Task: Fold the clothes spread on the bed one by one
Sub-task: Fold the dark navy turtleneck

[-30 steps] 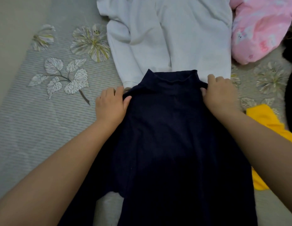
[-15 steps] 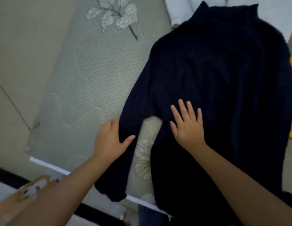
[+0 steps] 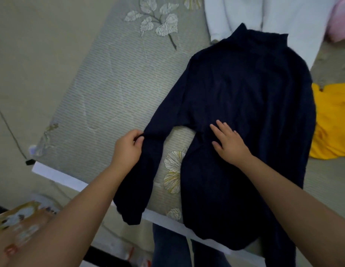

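Observation:
A dark navy long-sleeved sweater [image 3: 250,105] lies flat on the bed [image 3: 113,89], collar pointing away from me, hem hanging over the near edge. Its left sleeve runs down toward the bed's edge. My left hand [image 3: 127,149] pinches that sleeve at its outer edge, about halfway along. My right hand [image 3: 228,142] lies flat with straight fingers on the sweater's body, just beside the armpit.
A white garment [image 3: 283,18] lies beyond the sweater's collar. A yellow garment [image 3: 329,120] sits to the right, a pink one [image 3: 339,26] at the top right. The bed's near edge [image 3: 58,175] runs diagonally; floor [image 3: 33,54] lies to the left.
My hands left the sweater's shoulders and came down. The right hand settled flat near the armpit. The left hand went from resting open on the sleeve to pinching it.

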